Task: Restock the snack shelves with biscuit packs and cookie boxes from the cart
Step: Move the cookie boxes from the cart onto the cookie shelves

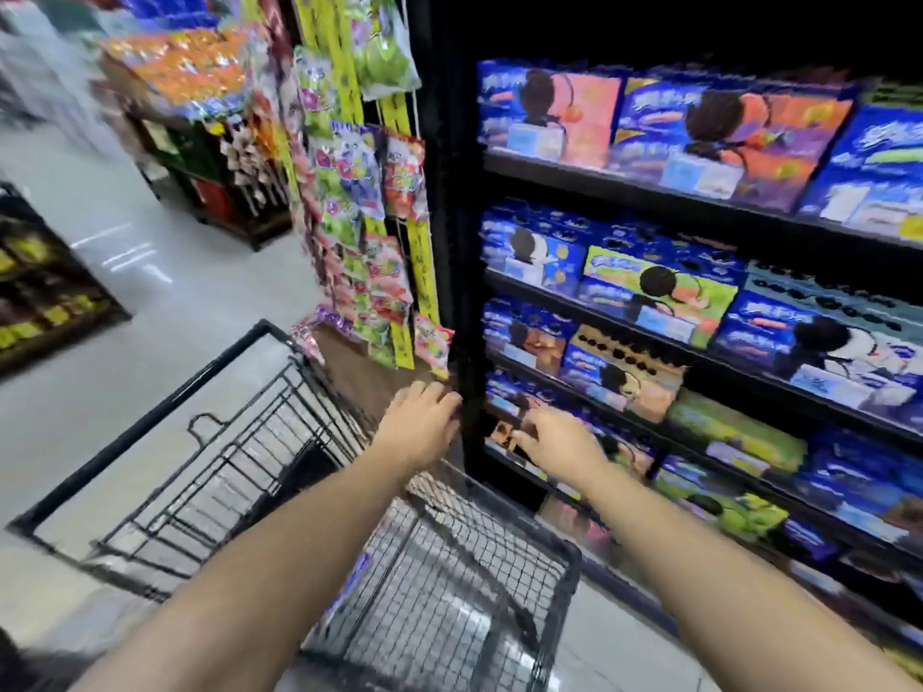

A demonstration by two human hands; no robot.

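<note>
The whole view is motion-blurred. Both my arms reach over the black wire cart (499, 581) toward the low left end of the cookie shelves (649, 342). My right hand (557, 442) is at the second-lowest shelf, its fingers curled on a small brown biscuit pack (501, 434) at the shelf's left end. My left hand (422, 424) is just left of it, in front of the black shelf upright (467, 292), fingers bent downward; whether it holds anything is hidden by blur. Blue cookie boxes (544, 262) fill the shelves above. A blue-purple pack (352, 586) shows through the cart's mesh.
Hanging candy bags (359, 202) on yellow strips cover the shelf end to the left of the upright. A display of orange snack packs (185, 72) stands farther back left, and a low dark rack (45, 292) sits at the left edge. Grey floor (165, 292) lies between them.
</note>
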